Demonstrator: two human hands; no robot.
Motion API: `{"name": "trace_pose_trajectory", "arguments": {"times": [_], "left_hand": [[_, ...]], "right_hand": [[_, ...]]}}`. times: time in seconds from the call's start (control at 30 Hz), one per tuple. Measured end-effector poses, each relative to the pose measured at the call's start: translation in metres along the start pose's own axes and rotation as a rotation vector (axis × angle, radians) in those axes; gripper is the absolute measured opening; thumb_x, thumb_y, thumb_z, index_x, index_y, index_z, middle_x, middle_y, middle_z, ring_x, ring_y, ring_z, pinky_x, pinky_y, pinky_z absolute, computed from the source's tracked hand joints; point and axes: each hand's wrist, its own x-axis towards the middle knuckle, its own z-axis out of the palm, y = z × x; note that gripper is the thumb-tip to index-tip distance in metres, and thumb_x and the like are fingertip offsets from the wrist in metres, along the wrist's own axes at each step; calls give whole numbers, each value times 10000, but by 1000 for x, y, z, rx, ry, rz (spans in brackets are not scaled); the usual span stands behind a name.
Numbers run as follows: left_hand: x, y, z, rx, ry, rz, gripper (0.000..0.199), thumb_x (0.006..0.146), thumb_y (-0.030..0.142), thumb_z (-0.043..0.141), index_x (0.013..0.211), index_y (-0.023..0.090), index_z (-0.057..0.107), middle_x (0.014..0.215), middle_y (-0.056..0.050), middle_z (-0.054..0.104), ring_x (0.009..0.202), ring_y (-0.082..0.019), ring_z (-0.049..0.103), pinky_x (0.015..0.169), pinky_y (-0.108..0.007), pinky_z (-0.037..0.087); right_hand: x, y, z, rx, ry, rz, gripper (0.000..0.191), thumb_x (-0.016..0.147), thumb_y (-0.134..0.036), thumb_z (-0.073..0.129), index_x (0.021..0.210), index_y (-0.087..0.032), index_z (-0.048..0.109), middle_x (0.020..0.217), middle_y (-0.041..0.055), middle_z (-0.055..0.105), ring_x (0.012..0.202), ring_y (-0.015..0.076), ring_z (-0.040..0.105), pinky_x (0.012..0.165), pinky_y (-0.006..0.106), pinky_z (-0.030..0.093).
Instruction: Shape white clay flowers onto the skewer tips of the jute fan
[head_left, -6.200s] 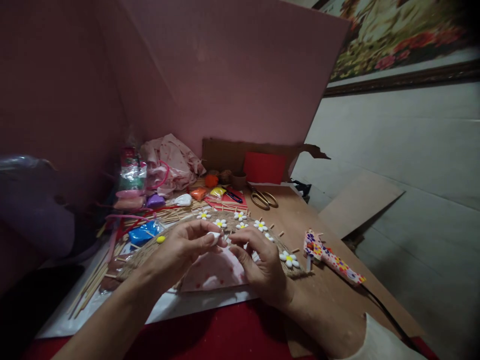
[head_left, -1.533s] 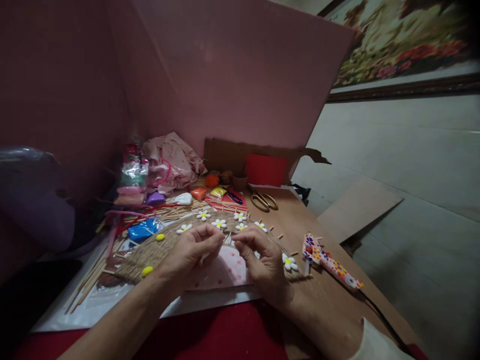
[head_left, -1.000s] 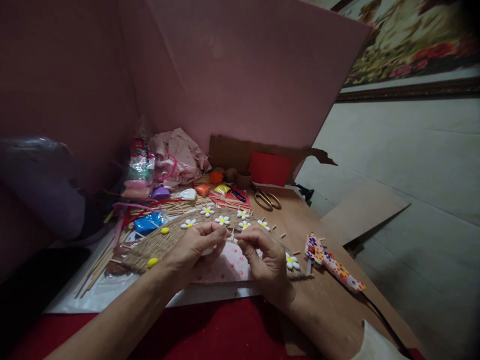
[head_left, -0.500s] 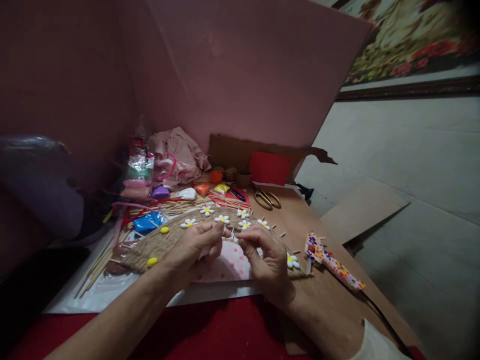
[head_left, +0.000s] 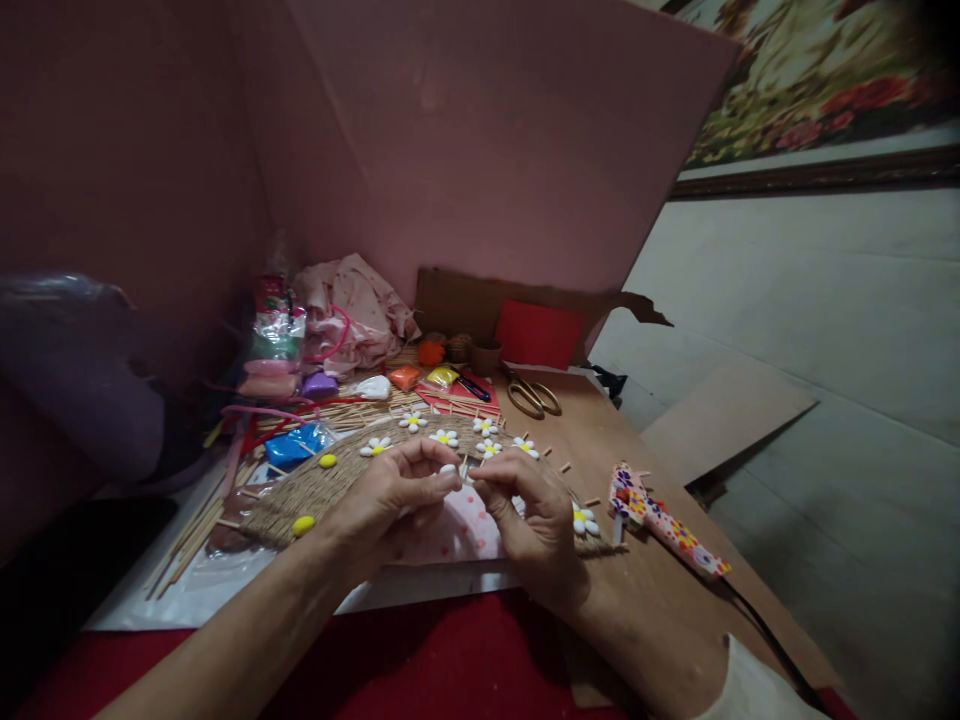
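Observation:
My left hand [head_left: 401,495] pinches a small white lump of clay [head_left: 448,469] between thumb and forefinger. Close beside it, my right hand [head_left: 532,515] is closed with thumb and fingers pressed together; what sits in its fingertips is hidden. Both hands hover over a fan-shaped twine weaving [head_left: 289,495] with stick ends poking out along its rim. White-petalled clay flowers [head_left: 412,422] with yellow centres dot its curve. Toward its left end lie two bare yellow ovals [head_left: 303,526]. Pink dotted fabric [head_left: 476,525] shows under my hands.
A flower-patterned glue gun [head_left: 660,520] lies on the brown board at right, its cord trailing toward me. Scissors [head_left: 532,393] lie farther back. Bagged clay, including a blue pack [head_left: 296,443] and a white one [head_left: 373,387], sits behind and left among thin sticks.
My left fingers have turned and lifted slightly, so the white lump now shows at their tips. My right hand stays almost where it was.

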Motion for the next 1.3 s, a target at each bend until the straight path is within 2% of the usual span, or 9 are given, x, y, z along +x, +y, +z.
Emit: {"name": "trace_pose_trajectory", "arguments": {"times": [0.13,0.3,0.43,0.57,0.67,0.73,0.9,1.07,1.3], "left_hand": [[0,-1,1,3,-30,-29,251,777,411,613,738,168,566,442,89,402,273,-17,221,253,-149,145],[-1,1,1,22,11,-53,234,700,304,708,870,175,610,574,60,563,282,-5,252,252,-146,157],[-2,1,0,78,-14,-41,198,730,356,679,794,183,608,377,100,400,273,-28,216,265,-151,145],[-1,-1,1,127,-44,-50,364,775,491,581,625,160,570,312,94,306,266,-28,175,273,-162,117],[-1,-3,2,156,6,-70,361,711,502,646,612,165,563,320,91,343,263,-26,193,271,-159,120],[-1,-4,2,176,13,-75,365,674,502,679,600,166,559,345,82,385,267,-25,220,272,-157,130],[-1,-7,0,238,9,-61,416,723,557,597,599,159,591,351,77,360,271,-29,217,284,-165,140],[-1,-4,1,212,32,-57,328,677,470,685,587,173,579,347,83,356,269,-30,220,288,-172,128],[-2,-2,2,218,1,-72,361,704,489,653,559,168,576,334,77,346,264,-31,219,283,-180,116]], "right_hand": [[-1,-1,0,6,-4,-4,122,824,-85,570,869,-175,639,764,17,581,685,126,523,598,261,415],[0,-3,0,-5,-5,-14,121,823,-81,576,857,-178,638,766,15,609,700,127,541,633,270,422],[0,-3,0,-6,-5,-19,123,835,-95,564,875,-188,634,773,9,607,695,124,537,627,266,423],[0,-2,0,-19,-22,8,126,825,-136,588,933,-193,617,777,6,570,678,125,518,582,255,417],[0,-2,0,-19,-68,30,203,777,-162,656,973,-186,608,819,16,543,675,125,510,568,250,429],[0,-1,1,-22,-87,14,165,786,-153,644,946,-188,624,816,17,531,668,120,505,558,244,431],[0,-1,0,-72,-56,-14,86,815,-146,603,874,-189,649,806,23,534,675,122,511,569,252,436],[0,-1,-1,-44,-72,-1,157,809,-159,612,961,-192,635,826,28,561,666,124,530,559,253,449],[1,0,-1,-74,-39,-26,68,827,-163,592,860,-176,650,757,31,583,689,141,538,591,269,437]]}}
